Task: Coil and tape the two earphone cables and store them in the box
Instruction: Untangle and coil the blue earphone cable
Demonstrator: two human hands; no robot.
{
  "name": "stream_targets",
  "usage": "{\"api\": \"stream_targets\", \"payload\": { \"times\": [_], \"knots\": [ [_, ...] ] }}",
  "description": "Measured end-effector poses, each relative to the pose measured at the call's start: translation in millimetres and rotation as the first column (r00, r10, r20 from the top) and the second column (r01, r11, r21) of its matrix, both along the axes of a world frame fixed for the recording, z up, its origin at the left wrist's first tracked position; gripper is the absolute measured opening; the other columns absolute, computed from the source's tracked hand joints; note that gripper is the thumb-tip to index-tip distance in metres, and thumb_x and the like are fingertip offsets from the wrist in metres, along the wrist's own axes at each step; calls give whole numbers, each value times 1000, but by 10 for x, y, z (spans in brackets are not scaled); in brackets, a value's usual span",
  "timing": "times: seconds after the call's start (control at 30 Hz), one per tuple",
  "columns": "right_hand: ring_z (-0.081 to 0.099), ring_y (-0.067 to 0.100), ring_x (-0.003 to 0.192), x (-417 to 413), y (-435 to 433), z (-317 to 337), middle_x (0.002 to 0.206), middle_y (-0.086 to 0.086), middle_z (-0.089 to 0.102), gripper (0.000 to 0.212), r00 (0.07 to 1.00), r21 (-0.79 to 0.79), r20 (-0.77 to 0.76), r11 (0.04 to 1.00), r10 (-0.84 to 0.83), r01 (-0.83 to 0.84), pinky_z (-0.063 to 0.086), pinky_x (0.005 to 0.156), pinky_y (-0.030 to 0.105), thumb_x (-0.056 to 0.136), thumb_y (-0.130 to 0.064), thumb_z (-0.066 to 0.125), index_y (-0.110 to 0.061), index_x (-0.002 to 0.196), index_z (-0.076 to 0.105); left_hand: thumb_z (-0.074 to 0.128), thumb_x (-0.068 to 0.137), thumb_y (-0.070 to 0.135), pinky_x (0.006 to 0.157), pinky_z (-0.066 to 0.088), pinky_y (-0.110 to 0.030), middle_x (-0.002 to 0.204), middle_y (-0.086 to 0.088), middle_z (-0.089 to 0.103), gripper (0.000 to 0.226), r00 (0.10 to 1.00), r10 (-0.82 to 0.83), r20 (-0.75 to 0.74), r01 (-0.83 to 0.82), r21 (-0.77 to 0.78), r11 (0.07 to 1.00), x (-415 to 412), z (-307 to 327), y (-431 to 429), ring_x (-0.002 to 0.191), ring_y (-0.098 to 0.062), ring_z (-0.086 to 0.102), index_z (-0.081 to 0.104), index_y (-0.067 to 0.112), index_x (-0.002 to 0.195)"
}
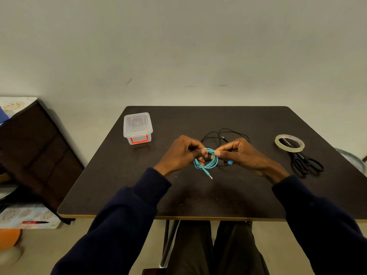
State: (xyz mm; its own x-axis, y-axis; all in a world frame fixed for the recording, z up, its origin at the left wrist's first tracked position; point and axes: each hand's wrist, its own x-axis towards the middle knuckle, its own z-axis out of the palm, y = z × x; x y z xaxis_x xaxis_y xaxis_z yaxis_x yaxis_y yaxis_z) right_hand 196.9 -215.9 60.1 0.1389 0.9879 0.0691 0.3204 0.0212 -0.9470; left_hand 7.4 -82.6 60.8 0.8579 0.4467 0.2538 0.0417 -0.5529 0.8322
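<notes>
Head cam: you're holding the turquoise earphone cable [206, 162] in a small coil over the middle of the dark table [198, 195]. Your left hand [181, 152] is curling its fingers round the coil's left side, and your right hand [240, 153] is pinching the top right of the loop. The jack plug [210, 176] is dangling below, and a blue earbud [230, 162] is peeking out under your right hand. The black earphone cable [224, 133] is lying loose just behind your hands. The lidded clear box [137, 128] is sitting far left, with the tape roll [289, 143] and black scissors [305, 163] touching at the right.
</notes>
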Motion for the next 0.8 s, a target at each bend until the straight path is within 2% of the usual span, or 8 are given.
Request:
{"api": "stream_targets", "payload": {
  "times": [0.1, 0.17, 0.23, 0.3, 0.4, 0.5, 0.67, 0.8],
  "knots": [
    [64, 17, 86, 54, 18, 5, 105, 12, 75, 25, 992, 63, -124, 998, -22, 30, 51, 69, 24, 87, -23, 68, -10, 106, 76, 66, 93, 14, 77, 60, -39, 84, -13, 75, 15, 1000, -17, 11, 19, -194, 981, -27, 44, 15, 78, -27, 72, 75, 2, 94],
    [66, 21, 87, 45, 40, 19, 107, 15, 74, 25, 987, 129, -151, 989, -46, 66, 49, 68, 24, 90, -14, 66, -2, 111, 73, 65, 94, 14, 79, 60, -41, 86, -18, 73, 18, 999, -37, 25, 43, -345, 938, -37, 66, 4, 81, -28, 71, 73, -1, 96],
    [71, 10, 82, -55, 80, 12, 101, 11, 75, 23, 989, 210, -109, 970, -104, 126, 51, 64, 14, 90, -3, 66, 4, 111, 71, 65, 94, 16, 81, 61, -40, 93, -24, 72, 21, 998, -34, 47, 51, -440, 897, -44, 81, -6, 85, -30, 70, 72, -3, 100],
    [73, 7, 81, -194, 128, -34, 95, 5, 76, 21, 983, 266, -71, 946, -171, 184, 53, 65, 13, 86, 0, 69, 0, 106, 73, 65, 94, 17, 80, 60, -40, 90, -21, 71, 23, 997, -16, 69, 49, -503, 863, -42, 92, -13, 85, -29, 69, 71, -4, 101],
    [75, 14, 83, -363, 179, -157, 89, 1, 78, 23, 971, 314, -132, 921, -199, 232, 58, 72, 22, 81, 0, 73, -8, 103, 74, 65, 93, 16, 79, 60, -39, 87, -14, 72, 22, 997, 12, 81, 33, -528, 849, -58, 86, -17, 82, -26, 70, 72, -4, 101],
    [75, 17, 83, -478, 194, -203, 89, 4, 78, 22, 955, 305, -204, 913, -216, 272, 58, 72, 22, 78, -8, 76, -6, 100, 76, 64, 93, 14, 75, 61, -34, 94, -23, 72, 23, 992, 76, 101, -13, -514, 858, -83, 54, -12, 83, -28, 70, 71, -7, 104],
    [75, 23, 87, -486, 167, -159, 92, 13, 77, 21, 943, 184, -247, 944, -225, 274, 58, 75, 24, 80, -3, 77, 0, 101, 76, 69, 89, 14, 75, 61, -31, 96, -16, 76, 18, 982, 159, 103, -91, -481, 872, -90, 7, -14, 86, -24, 73, 75, 0, 98],
    [75, 20, 85, -450, 103, -42, 91, 13, 77, 18, 913, 61, -375, 978, -161, 197, 59, 71, 22, 80, -3, 71, 0, 98, 74, 75, 85, 17, 80, 62, -42, 94, -12, 75, 16, 971, 222, 84, -174, -384, 907, -70, -32, 6, 90, -29, 72, 78, 6, 95]
  ]
}}
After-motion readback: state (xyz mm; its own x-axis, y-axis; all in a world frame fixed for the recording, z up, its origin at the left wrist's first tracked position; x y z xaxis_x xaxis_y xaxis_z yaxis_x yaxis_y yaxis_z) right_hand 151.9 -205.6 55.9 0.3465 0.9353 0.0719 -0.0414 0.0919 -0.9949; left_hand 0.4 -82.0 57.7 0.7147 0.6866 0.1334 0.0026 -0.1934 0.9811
